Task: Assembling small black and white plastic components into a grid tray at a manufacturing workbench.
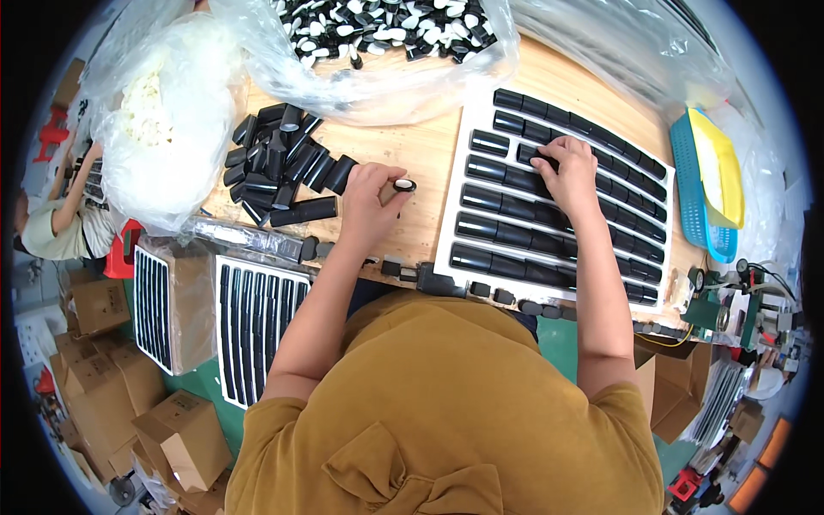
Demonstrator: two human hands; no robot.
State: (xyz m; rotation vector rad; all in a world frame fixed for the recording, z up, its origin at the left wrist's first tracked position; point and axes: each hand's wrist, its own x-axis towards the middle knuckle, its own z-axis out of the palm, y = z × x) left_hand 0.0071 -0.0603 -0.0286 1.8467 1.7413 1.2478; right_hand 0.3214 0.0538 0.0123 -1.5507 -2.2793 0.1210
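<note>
My left hand (371, 204) is closed around a short black tube (404, 185) whose pale end faces up, just right of a heap of loose black tubes (279, 163) on the table. Over a white tray (453, 225) my right hand (570, 176) bends down, its fingertips pinching a black tube (529, 155) in one of the upper rows. A narrow white gap separates that tube from a black tube (489, 142) at the row's left end. Rows of shiny black tubes lie side by side in the tray; my right hand and forearm hide part of them.
An open plastic bag (360, 99) of black-and-white pieces lies at the back. Left of it sits a clear bag (172, 120) with pale contents. Blue and yellow baskets (704, 184) stand right of the tray. Filled trays (249, 335) lean below the table's left edge. Another person (64, 215) is at far left.
</note>
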